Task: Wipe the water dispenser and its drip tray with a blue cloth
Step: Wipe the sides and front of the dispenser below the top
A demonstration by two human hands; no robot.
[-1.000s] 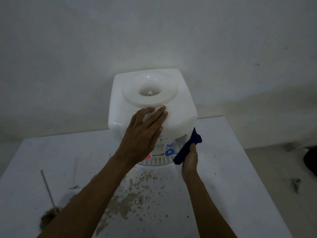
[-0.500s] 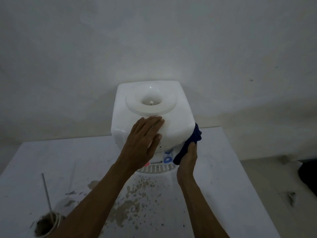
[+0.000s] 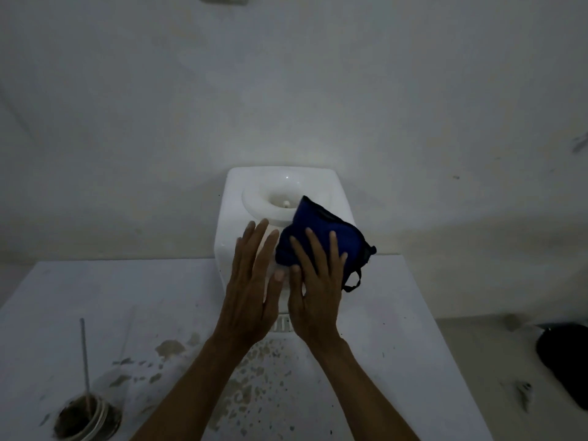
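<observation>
The white water dispenser (image 3: 234, 198) stands at the back of the table against the wall, its round bottle socket (image 3: 270, 194) facing up. The blue cloth (image 3: 321, 227) lies over the front right part of its top and reaches the socket's rim. My right hand (image 3: 313, 281) lies flat on the cloth with fingers spread, pressing it to the dispenser. Next to it, my left hand (image 3: 251, 278) is flat and open on the front left of the dispenser. Only a sliver of the slotted drip tray (image 3: 282, 324) shows between my wrists.
The white table (image 3: 391, 313) has brown stains in front of the dispenser. A glass jar (image 3: 84, 421) of dark matter with a thin stick (image 3: 84, 351) stands at the near left. A dark object (image 3: 566, 367) lies on the floor to the right.
My right hand has brought the cloth up from the dispenser's right side onto its top. My left hand slid a little lower on the front. The camera tilted up.
</observation>
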